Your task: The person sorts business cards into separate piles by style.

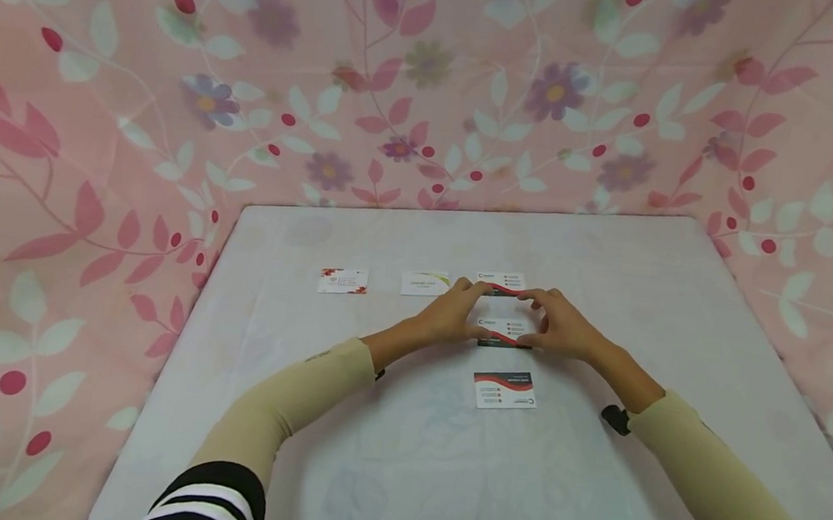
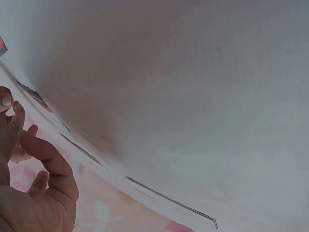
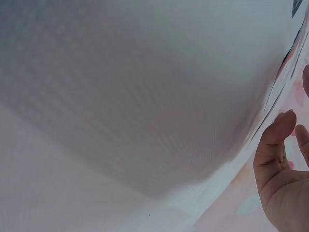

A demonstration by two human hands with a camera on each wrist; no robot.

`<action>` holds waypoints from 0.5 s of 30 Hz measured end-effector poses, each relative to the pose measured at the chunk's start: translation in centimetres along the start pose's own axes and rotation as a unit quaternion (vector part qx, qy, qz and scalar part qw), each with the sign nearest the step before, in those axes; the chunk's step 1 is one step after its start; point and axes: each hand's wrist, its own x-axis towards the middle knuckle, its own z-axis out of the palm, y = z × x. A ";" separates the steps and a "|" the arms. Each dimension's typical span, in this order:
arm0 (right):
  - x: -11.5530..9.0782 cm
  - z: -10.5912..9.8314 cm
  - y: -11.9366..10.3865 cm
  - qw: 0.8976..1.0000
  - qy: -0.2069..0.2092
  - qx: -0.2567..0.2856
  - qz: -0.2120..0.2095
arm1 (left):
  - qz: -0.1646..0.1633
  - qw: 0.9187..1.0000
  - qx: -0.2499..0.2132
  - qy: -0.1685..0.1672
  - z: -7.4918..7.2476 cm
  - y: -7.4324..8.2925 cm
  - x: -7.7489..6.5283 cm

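Note:
Three black, red and white business cards lie in a column: the far card (image 1: 501,279), the middle card (image 1: 503,329) and the near card (image 1: 505,391). My left hand (image 1: 449,312) comes in from the left side of the far and middle cards, and my right hand (image 1: 564,324) from the right. Both have thumb and forefinger spread apart. The forefingertips reach the near corners of the far card; the thumbs rest at the left and right edges of the middle card. In the wrist views, the left hand (image 2: 43,193) and right hand (image 3: 285,179) show bent fingers beside the table surface.
To the left lie a white card with a yellow-green curve (image 1: 425,283) and a white card with red-orange corners (image 1: 342,281). A white cloth covers the table (image 1: 396,476). Pink floral fabric (image 1: 403,83) hangs behind and around it.

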 end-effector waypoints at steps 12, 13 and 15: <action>0.2 0.7 0.0 0.999 -0.030 0.015 0.008 | -0.023 0.999 -0.039 -0.026 0.9 -0.5 0.3; 0.2 0.8 0.0 0.999 -0.032 0.010 0.008 | -0.024 0.999 -0.037 -0.028 0.9 -0.6 0.3; 0.2 0.7 0.0 0.999 -0.034 0.006 0.008 | -0.018 0.999 -0.030 -0.031 1.0 -0.7 0.5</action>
